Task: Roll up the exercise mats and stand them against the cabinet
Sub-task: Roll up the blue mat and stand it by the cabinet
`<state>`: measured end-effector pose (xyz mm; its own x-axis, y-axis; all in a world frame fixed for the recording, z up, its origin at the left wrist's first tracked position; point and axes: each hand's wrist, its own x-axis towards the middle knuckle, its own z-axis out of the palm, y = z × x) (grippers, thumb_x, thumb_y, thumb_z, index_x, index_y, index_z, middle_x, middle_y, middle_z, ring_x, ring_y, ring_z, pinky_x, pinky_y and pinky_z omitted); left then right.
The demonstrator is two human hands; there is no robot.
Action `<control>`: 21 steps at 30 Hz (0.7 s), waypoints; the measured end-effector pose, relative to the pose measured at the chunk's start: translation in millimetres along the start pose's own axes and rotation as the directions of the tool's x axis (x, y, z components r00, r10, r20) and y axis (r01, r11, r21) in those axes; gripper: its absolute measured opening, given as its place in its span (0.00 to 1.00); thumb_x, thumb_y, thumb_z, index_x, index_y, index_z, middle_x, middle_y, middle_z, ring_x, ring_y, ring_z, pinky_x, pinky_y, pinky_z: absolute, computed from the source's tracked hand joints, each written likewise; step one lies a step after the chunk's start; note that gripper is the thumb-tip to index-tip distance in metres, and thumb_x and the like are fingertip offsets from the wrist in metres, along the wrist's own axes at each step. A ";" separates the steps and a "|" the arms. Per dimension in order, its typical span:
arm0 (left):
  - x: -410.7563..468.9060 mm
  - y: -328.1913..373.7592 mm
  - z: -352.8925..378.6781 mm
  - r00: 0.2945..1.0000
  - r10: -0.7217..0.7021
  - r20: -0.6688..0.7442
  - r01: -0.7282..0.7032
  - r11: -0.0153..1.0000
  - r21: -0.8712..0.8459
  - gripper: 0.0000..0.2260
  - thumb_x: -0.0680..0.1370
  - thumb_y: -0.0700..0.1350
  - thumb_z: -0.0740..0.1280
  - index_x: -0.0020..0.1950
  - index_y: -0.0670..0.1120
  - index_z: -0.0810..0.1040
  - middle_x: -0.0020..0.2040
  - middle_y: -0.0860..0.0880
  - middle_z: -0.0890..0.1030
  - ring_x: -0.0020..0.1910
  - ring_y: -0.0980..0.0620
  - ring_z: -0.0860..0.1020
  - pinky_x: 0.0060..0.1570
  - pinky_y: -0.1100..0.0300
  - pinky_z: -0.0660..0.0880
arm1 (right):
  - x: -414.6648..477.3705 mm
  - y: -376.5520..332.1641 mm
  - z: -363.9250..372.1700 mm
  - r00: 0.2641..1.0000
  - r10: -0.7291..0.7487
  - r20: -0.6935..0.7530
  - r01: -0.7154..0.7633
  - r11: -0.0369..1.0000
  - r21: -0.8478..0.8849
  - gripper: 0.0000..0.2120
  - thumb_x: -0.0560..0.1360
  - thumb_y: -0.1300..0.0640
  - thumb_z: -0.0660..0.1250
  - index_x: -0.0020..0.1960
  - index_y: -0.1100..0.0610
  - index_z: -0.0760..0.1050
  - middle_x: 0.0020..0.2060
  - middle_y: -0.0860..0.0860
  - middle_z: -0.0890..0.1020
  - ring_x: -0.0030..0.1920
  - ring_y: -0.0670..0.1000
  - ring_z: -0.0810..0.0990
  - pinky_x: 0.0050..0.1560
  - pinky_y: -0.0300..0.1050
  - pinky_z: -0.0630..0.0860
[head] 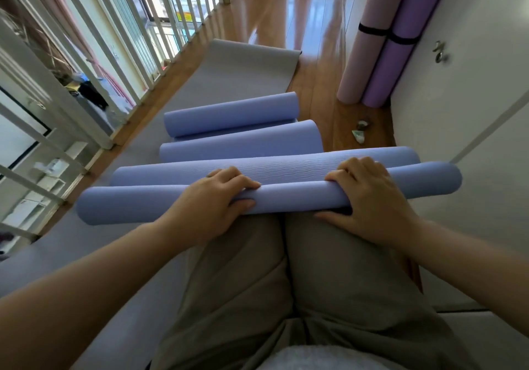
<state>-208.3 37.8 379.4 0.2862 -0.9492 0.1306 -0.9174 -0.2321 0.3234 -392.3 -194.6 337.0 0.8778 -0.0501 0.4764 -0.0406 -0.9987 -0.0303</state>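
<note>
Your left hand (220,201) and right hand (369,198) each clamp their grip round the near blue mat (128,206), a soft, ribbed roll.

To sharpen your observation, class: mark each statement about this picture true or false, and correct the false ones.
1. The left grip and the right grip both hold the blue exercise mat. True.
2. Two rolled purple mats stand against the white cabinet. True.
3. The grey mat is rolled up tight. False: it lies unrolled on the wooden floor.
4. The white railing runs on the person's right. False: it runs on their left.
5. The purple mats are unstrapped. False: a black strap circles each.
</note>
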 end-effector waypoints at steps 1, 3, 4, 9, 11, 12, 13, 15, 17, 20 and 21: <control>4.6 -1.2 -3.6 0.999 -0.028 0.024 0.029 0.999 -0.034 0.19 0.77 0.57 0.57 0.59 0.48 0.78 0.50 0.50 0.78 0.47 0.52 0.75 0.46 0.57 0.73 | 2.0 -0.7 -0.4 1.000 0.017 -0.008 -0.017 1.000 -0.012 0.31 0.73 0.32 0.55 0.52 0.59 0.77 0.47 0.58 0.79 0.45 0.56 0.76 0.48 0.52 0.74; 9.7 0.8 -7.0 0.997 -0.062 0.048 0.063 0.997 -0.036 0.19 0.77 0.56 0.57 0.60 0.49 0.78 0.51 0.50 0.78 0.47 0.52 0.76 0.48 0.57 0.73 | 8.1 0.0 -0.8 1.000 0.011 0.000 -0.011 1.000 0.009 0.32 0.75 0.33 0.53 0.51 0.60 0.78 0.46 0.58 0.80 0.44 0.56 0.78 0.47 0.52 0.76; 9.1 3.3 -6.5 0.997 -0.067 0.040 0.067 0.998 0.001 0.20 0.77 0.57 0.56 0.60 0.48 0.78 0.52 0.49 0.78 0.48 0.49 0.77 0.48 0.55 0.74 | 11.4 1.8 -1.4 1.000 -0.005 0.018 0.004 1.000 0.025 0.31 0.76 0.33 0.52 0.50 0.60 0.79 0.46 0.57 0.81 0.43 0.56 0.78 0.46 0.52 0.76; -0.9 16.7 7.8 0.994 -0.096 0.042 0.077 0.944 0.321 0.27 0.73 0.63 0.56 0.58 0.43 0.76 0.49 0.43 0.79 0.44 0.42 0.79 0.44 0.49 0.77 | 31.5 15.7 -2.9 0.985 -0.050 0.165 0.023 0.986 0.163 0.29 0.74 0.32 0.55 0.50 0.58 0.76 0.45 0.55 0.81 0.42 0.52 0.78 0.42 0.44 0.73; 5.0 13.7 9.5 0.991 -0.129 0.030 0.112 0.938 0.328 0.26 0.74 0.63 0.55 0.55 0.43 0.76 0.48 0.43 0.78 0.43 0.41 0.79 0.41 0.48 0.76 | 43.6 19.3 -7.6 0.965 0.022 0.262 -0.094 0.959 0.267 0.27 0.71 0.32 0.59 0.54 0.55 0.72 0.48 0.54 0.80 0.43 0.49 0.75 0.43 0.42 0.69; 8.6 11.2 9.2 0.990 -0.137 0.036 0.119 0.939 0.322 0.25 0.75 0.63 0.55 0.54 0.44 0.76 0.48 0.44 0.78 0.43 0.42 0.78 0.40 0.48 0.76 | 48.1 21.1 -10.0 0.949 0.043 0.311 -0.135 0.950 0.282 0.26 0.70 0.31 0.60 0.54 0.52 0.70 0.49 0.53 0.80 0.43 0.48 0.73 0.43 0.41 0.67; 11.4 9.4 8.5 0.989 -0.138 0.046 0.117 0.943 0.312 0.26 0.75 0.64 0.54 0.54 0.44 0.76 0.49 0.44 0.77 0.44 0.42 0.78 0.39 0.48 0.76 | 50.6 22.6 -11.8 0.933 0.040 0.357 -0.144 0.952 0.272 0.26 0.69 0.29 0.60 0.53 0.50 0.67 0.49 0.51 0.78 0.43 0.48 0.72 0.43 0.41 0.66; 13.4 3.6 8.6 0.993 -0.107 0.049 0.088 0.950 0.298 0.27 0.75 0.65 0.52 0.56 0.45 0.74 0.51 0.45 0.75 0.45 0.43 0.76 0.39 0.48 0.75 | 52.0 21.2 -15.2 0.920 -0.003 0.392 -0.103 0.963 0.250 0.28 0.65 0.29 0.61 0.53 0.50 0.65 0.48 0.48 0.74 0.43 0.47 0.71 0.43 0.41 0.66; 16.9 0.6 6.4 0.995 -0.080 0.060 0.061 0.960 0.274 0.26 0.76 0.66 0.52 0.58 0.47 0.73 0.52 0.46 0.73 0.48 0.44 0.75 0.42 0.50 0.73 | 46.5 18.2 -10.3 0.963 -0.069 0.260 0.022 0.983 0.180 0.30 0.66 0.28 0.62 0.51 0.52 0.66 0.45 0.51 0.75 0.41 0.48 0.71 0.39 0.43 0.69; 28.4 -5.6 3.8 0.980 -0.134 0.144 0.095 0.963 0.251 0.23 0.78 0.64 0.57 0.63 0.49 0.69 0.57 0.48 0.71 0.55 0.48 0.71 0.53 0.53 0.70 | 39.5 11.2 0.9 0.997 -0.047 0.055 0.047 0.999 -0.005 0.27 0.66 0.32 0.66 0.46 0.55 0.68 0.39 0.55 0.78 0.36 0.52 0.75 0.35 0.47 0.75; 30.4 -7.4 2.9 0.976 -0.141 0.168 0.096 0.963 0.253 0.23 0.77 0.64 0.56 0.63 0.49 0.69 0.58 0.48 0.71 0.56 0.48 0.69 0.55 0.53 0.69 | 40.6 8.9 2.2 0.999 -0.019 0.042 0.021 0.999 -0.044 0.27 0.65 0.33 0.69 0.44 0.56 0.69 0.37 0.55 0.78 0.35 0.53 0.76 0.35 0.48 0.75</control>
<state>-193.6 10.0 378.2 0.3625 -0.9289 -0.0754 -0.9256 -0.3683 0.0872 -355.9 -205.6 354.2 0.8975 -0.0306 0.4399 -0.0434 -0.9989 0.0189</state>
